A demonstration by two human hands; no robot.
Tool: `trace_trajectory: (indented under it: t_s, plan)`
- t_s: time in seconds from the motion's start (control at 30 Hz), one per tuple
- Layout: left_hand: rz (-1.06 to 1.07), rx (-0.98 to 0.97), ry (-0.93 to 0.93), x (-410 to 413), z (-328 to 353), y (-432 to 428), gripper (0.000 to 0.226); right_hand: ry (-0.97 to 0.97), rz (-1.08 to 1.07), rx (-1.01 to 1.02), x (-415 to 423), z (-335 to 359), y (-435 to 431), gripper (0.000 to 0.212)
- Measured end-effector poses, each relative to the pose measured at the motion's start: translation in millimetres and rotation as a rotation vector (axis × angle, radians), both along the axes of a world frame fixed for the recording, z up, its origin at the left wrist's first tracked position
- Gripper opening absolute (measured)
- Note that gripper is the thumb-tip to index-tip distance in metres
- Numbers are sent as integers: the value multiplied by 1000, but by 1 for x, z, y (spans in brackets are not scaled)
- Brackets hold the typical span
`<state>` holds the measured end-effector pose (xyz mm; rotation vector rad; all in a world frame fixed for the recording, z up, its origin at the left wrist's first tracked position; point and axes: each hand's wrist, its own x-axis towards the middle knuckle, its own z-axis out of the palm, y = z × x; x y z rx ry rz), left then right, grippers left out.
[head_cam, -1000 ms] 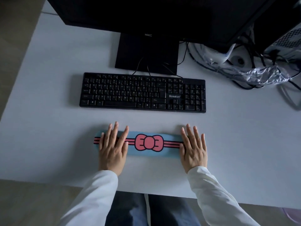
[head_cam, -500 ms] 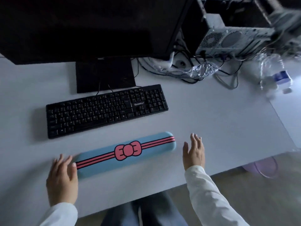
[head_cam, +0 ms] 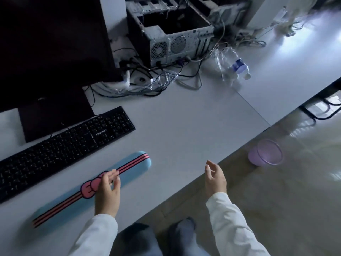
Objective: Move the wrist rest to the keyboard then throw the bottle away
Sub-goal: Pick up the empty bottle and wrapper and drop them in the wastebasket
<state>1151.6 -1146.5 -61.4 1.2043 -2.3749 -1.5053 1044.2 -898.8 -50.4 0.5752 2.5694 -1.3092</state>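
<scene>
A light blue wrist rest [head_cam: 132, 164] with pink stripes and a pink bow lies on the white desk, just in front of the black keyboard [head_cam: 60, 145] and parallel to it. My left hand [head_cam: 107, 193] hovers over the rest's middle, fingers loosely curled, holding nothing. My right hand [head_cam: 215, 179] is open at the desk's front edge, empty. A crumpled clear plastic bottle [head_cam: 232, 66] with a blue label lies far right on the desk beside the cables.
A dark monitor [head_cam: 51, 52] stands behind the keyboard. An open computer case [head_cam: 171, 34] and tangled cables [head_cam: 147, 80] fill the back of the desk. A purple bin [head_cam: 265, 152] stands on the floor to the right of the desk.
My view has swung right, bringing the bottle and bin into sight. Both hands have come off the wrist rest; my left hand has moved over its middle and my right to the desk's edge.
</scene>
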Motion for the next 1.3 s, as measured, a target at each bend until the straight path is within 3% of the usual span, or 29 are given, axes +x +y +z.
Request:
trace_trajectory:
  t_s: [0.3, 0.57, 0.87, 1.3]
  plan:
    - [-123, 364, -22, -103, -2, 163, 21, -21, -186, -208, -28, 14, 171, 24]
    - [-310, 430, -2, -184, 17, 264, 16, 18, -326, -237, -66, 29, 255, 16]
    - [-332, 470, 21, -287, 17, 297, 20, 51, -349, -299, -153, 31, 273, 22]
    - [-124, 458, 21, -434, 23, 277, 14, 10, -189, -300, -329, 35, 240, 45]
